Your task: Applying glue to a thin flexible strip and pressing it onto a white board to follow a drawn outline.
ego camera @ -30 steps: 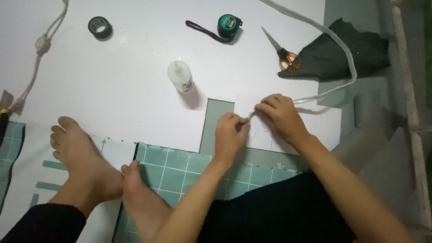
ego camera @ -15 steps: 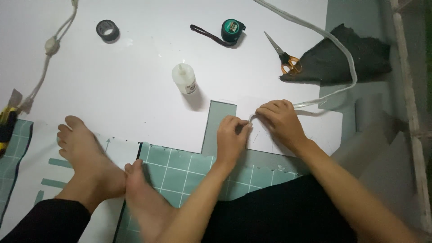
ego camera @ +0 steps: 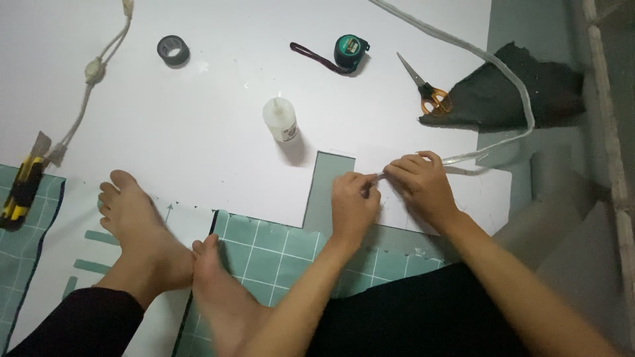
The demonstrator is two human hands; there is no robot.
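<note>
A glue bottle [ego camera: 280,119] stood mid-sheet [ego camera: 198,152], with a tape roll [ego camera: 173,50] and tape measure [ego camera: 350,52] toward the far edge. Scissors [ego camera: 426,89] lay by the right edge beside cloth [ego camera: 522,92], a utility knife [ego camera: 23,192] lay at the left edge, and both hands [ego camera: 354,205] [ego camera: 420,188] worked near the front edge.

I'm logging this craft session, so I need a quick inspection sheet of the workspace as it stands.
Surface: large white sheet with a cut-out notch, lying over a green gridded cutting mat.
Job's things: flat white cord, its end pinched at the sheet's edge.
Clutter: glue bottle, tape roll, green tape measure, orange-handled scissors, dark cloth, yellow utility knife.
Hands: left hand and right hand close together, fingertips on the cord end.
Cables: knotted rope at upper left.
Surroundings: the person's bare feet on the sheet and mat; grey floor at right.
</note>
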